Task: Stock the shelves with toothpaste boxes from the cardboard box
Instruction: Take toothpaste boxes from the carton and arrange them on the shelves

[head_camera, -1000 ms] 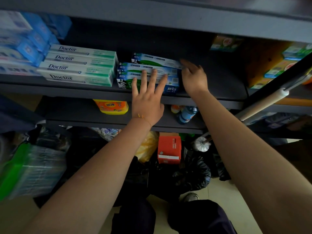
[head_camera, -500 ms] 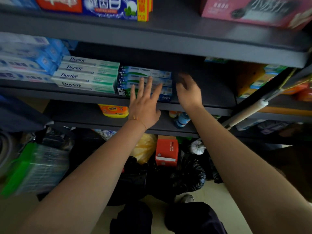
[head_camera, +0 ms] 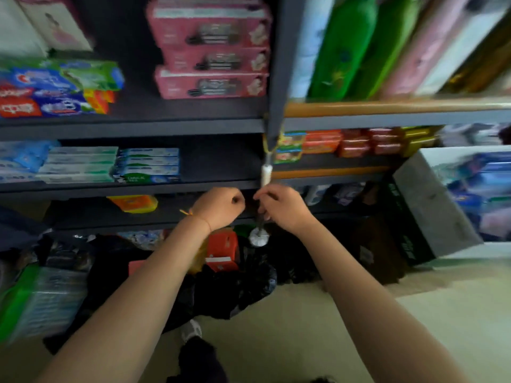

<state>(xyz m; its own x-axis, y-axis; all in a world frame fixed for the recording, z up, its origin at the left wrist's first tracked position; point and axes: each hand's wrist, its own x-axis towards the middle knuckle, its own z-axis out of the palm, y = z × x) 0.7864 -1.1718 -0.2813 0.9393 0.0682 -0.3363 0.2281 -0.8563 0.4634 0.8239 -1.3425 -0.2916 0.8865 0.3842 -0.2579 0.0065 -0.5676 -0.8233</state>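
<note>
Your hands are off the shelf [head_camera: 132, 186] now, and the picture is smeared, so your head is probably turning; reaching for anything in this state risks a bump. The likeliest trouble is the brush [head_camera: 259, 235] hanging from the shelf post: your right hand [head_camera: 282, 207] sits right at its handle, fingers curled, and whether they pinch the handle or only lie in front of it cannot be told. A tug there could swing it into the stock. Your left hand [head_camera: 218, 207] is balled into a fist with nothing in it, just beside the right.

The toothpaste boxes [head_camera: 148, 165] already placed lie stacked on the middle shelf, above and to the left of both hands, well apart from your fingers. A cardboard box [head_camera: 431, 205] leans at the right, beyond your right hand; whether it holds more toothpaste is unclear.
</note>
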